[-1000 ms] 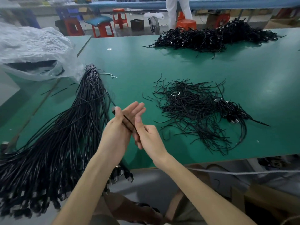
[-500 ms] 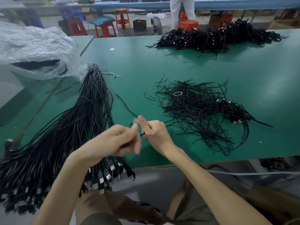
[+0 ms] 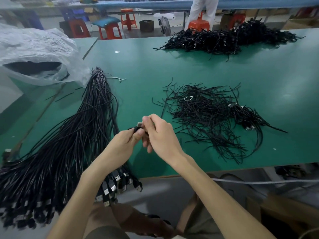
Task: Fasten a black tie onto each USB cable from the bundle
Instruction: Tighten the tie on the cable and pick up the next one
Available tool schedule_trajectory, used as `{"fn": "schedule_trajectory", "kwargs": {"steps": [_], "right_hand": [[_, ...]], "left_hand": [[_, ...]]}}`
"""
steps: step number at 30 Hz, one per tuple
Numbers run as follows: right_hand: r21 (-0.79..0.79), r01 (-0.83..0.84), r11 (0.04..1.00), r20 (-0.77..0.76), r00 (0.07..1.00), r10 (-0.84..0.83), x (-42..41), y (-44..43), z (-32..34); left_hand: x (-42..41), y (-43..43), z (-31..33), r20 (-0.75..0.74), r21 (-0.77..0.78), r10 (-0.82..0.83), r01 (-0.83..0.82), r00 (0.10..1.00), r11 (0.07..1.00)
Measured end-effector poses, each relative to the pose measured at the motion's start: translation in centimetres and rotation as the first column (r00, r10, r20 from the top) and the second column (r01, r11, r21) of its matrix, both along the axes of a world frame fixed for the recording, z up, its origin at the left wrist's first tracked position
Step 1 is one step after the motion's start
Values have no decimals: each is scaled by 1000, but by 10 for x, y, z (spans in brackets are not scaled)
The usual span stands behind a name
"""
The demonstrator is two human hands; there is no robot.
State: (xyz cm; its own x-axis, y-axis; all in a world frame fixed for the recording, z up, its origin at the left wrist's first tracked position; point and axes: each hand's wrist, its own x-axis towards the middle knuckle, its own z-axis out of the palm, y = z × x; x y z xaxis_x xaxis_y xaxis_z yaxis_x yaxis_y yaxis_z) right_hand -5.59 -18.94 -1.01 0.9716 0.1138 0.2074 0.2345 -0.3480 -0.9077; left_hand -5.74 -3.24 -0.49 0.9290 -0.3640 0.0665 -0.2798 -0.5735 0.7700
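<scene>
Raised higher, left hand [image 3: 123,145] and right hand [image 3: 162,137] pinch USB cable [image 3: 138,126]

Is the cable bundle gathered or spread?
Gathered at the far end only: the bundle narrows there; its plugs fan out past the table edge.

Brightly, evenly lit from overhead, with a pale sheen on the green counter [image 3: 286,96], soft shadows close under everything, wide-angle bowing toward the edges, and hazy softness in the background.
</scene>
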Motion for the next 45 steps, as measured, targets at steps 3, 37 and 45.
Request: {"fn": "schedule_trajectory", "kwargs": {"steps": [3, 37, 45], "right_hand": [[97, 15, 995, 7, 1000, -16, 0, 8, -9], [109, 151, 982, 10, 988, -153, 6, 13, 3], [302, 28, 953, 84, 995, -56, -12, 18, -1]], "left_hand": [[0, -7, -8, -23, -290, 85, -89, 996, 953], [0, -26, -18, -60, -477, 244, -242, 968, 845], [-5, -27, -14, -333, -686, -5, -239, 943, 688]]}}
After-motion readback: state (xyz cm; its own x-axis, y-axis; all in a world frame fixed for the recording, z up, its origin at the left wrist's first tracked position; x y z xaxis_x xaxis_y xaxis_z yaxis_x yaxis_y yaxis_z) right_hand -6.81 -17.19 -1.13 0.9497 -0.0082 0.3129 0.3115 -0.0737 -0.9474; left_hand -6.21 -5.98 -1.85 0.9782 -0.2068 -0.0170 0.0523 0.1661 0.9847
